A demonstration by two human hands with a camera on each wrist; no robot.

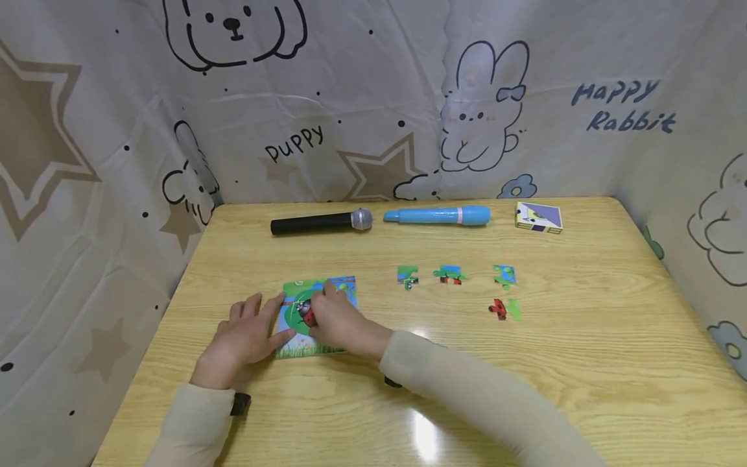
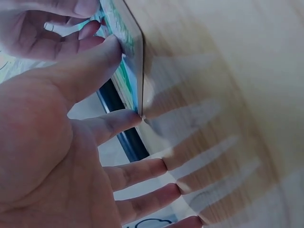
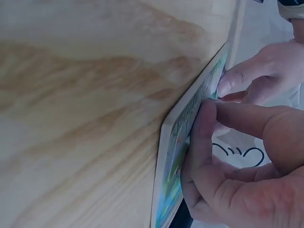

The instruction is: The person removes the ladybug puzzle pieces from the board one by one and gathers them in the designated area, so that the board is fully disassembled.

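A ladybug jigsaw puzzle in a flat board lies on the left half of the table. My left hand spreads along its left side, thumb on the board's edge and index fingertip at a corner. The other left fingertips rest on the tabletop. Over the puzzle's right part, my right hand curls its fingers, with thumb and fingertips pinching at a puzzle piece in the board; that piece is mostly hidden. Loose puzzle pieces lie to the right: two-toned green, blue-topped, blue-green and red-green.
Along the back of the table lie a black microphone, a blue microphone-shaped object and a small card box. A printed cloth hangs behind and at both sides of the table.
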